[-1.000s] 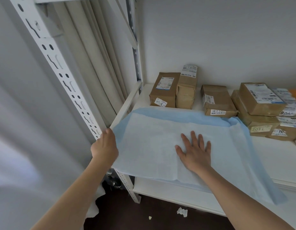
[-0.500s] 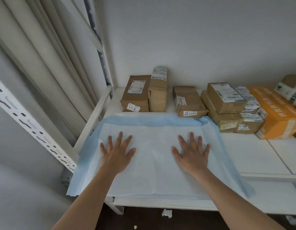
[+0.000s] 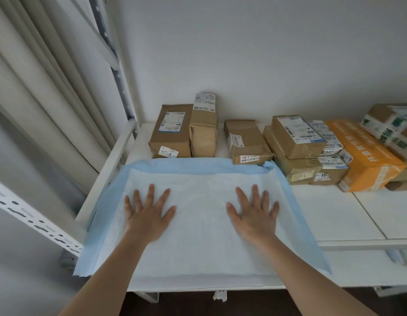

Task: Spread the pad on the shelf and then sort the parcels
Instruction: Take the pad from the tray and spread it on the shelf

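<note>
Your flat left hand (image 3: 148, 215) and right hand (image 3: 255, 215) press the soft, thin blue-edged paper pad (image 3: 198, 252); pull its corners gently.

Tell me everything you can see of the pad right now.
The pad is a rectangular sheet, white and quilted-looking in the middle with a light blue border, thin and soft. It lies spread on the white shelf, its near-left corner overhanging. The left hand and right hand press flat on it. Its far edge meets the brown parcels.

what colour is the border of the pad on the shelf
Light blue border on the pad, around a white middle; head view.
</note>
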`<state>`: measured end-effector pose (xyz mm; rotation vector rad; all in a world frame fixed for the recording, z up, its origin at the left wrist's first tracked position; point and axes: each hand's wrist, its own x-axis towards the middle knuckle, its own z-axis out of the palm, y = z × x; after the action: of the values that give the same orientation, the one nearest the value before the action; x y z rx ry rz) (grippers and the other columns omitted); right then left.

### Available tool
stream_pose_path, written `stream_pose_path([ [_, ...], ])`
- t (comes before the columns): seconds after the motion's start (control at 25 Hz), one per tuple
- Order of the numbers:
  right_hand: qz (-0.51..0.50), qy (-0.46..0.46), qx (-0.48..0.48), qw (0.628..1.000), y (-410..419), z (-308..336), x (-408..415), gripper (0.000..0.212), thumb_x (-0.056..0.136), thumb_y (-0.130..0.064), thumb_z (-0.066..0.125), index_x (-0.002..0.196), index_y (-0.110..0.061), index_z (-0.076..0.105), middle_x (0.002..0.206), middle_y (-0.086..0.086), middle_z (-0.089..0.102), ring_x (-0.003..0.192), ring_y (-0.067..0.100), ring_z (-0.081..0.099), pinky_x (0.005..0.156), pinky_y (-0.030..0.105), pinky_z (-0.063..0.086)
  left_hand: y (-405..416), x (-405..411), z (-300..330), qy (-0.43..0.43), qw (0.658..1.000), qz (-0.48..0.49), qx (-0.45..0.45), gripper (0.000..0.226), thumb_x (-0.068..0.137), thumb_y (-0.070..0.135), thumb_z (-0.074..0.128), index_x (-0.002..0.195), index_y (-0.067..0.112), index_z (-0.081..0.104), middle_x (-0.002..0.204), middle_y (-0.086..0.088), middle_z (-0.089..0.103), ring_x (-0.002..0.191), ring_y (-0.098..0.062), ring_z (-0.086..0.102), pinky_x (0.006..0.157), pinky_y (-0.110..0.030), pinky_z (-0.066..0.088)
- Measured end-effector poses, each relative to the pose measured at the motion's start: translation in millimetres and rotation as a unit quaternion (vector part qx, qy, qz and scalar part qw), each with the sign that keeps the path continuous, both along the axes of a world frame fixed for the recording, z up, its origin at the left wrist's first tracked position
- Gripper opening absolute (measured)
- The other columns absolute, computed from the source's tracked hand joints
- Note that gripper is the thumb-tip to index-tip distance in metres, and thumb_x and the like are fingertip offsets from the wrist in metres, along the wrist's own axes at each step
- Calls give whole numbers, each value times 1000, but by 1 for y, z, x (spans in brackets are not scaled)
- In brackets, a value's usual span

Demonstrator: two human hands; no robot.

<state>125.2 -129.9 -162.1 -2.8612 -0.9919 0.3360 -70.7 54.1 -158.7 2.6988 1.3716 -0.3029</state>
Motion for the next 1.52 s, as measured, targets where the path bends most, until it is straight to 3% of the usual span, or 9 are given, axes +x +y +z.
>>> stream_pose_path([
  [0.2, 39, -75, 34, 996, 11, 9, 24, 59, 98, -57, 20, 153, -35, 14, 163, -2, -4, 150, 26, -9, 118, 52, -8, -3, 10, 2, -32, 999, -33, 29, 79, 76, 66, -10, 151, 43, 0, 161, 3, -16, 147, -37, -14, 114, -59, -11],
  [0.32, 12, -49, 40, 998, 8, 10, 51, 58, 99, -54, 21, 152, -32, 17, 163, 0, -7, 149, 24, -13, 119, 46, 2, -6, 12, -1, -38, 999, -35, -2, 58, 93, 63, 6, 148, 51, -8, 160, 9, -20, 147, -35, -16, 114, -62, -9],
  [0.56, -71, -97, 38, 992, 15, 4, 52, 58, 95, -56, 29, 145, -26, 31, 157, 11, 15, 142, 31, 13, 108, 49, 23, -6, 7, -3, -28, 999, -33, -5, 57, 95, 62, 9, 146, 52, -12, 159, 10, -22, 146, -36, -18, 114, -62, -10],
  [0.68, -58, -97, 60, 992, 20, 11, 64, 56, 92, -54, 41, 140, -25, 37, 151, 9, 28, 134, 33, 21, 100, 46, 32, -2, 1, -5, -22, 999, -26, 11, 66, 82, 70, -7, 146, 53, -13, 160, 10, -21, 147, -36, -15, 114, -62, -7],
  [0.8, -63, -91, 78, 991, 24, 14, 77, 57, 91, -50, 45, 139, -22, 36, 144, 5, 37, 129, 32, 25, 97, 45, 37, 1, -3, -7, -24, 999, -22, 9, 82, 66, 69, -20, 145, 53, -14, 160, 10, -20, 147, -37, -14, 113, -62, -7],
  [0.96, -98, -86, 67, 989, 30, 10, 78, 64, 94, -48, 39, 149, -22, 20, 148, 5, 32, 134, 32, 23, 94, 43, 42, 1, -2, -7, -17, 999, -25, 15, 81, 65, 69, -22, 145, 53, -16, 160, 10, -21, 147, -37, -14, 113, -62, -6],
  [1.16, -74, -20, 60, 995, 24, 21, 77, 69, 94, -47, 40, 153, -26, 10, 160, 5, 15, 141, 34, 19, 110, 48, 27, 2, -3, -7, -5, 1000, -26, 14, 59, 92, 65, 5, 146, 52, -14, 160, 9, -20, 146, -37, -15, 114, -63, -6],
  [1.28, -31, -59, 17, 998, 3, 33, 36, 68, 97, -49, 37, 154, -28, 6, 163, 4, -6, 147, 36, 5, 116, 53, 14, -2, -3, 0, -24, 1000, -16, -5, 59, 94, 63, 9, 147, 50, -13, 160, 6, -21, 146, -37, -16, 114, -64, -5],
  [1.52, 34, 14, 22, 999, -35, 10, -46, 64, 93, -67, 16, 151, -45, -1, 161, -8, -20, 148, 29, -18, 116, 57, -12, -50, -6, 5, -58, 994, -88, -34, 64, 88, 71, 6, 147, 52, -11, 159, 8, -24, 146, -34, -20, 113, -62, -11],
])
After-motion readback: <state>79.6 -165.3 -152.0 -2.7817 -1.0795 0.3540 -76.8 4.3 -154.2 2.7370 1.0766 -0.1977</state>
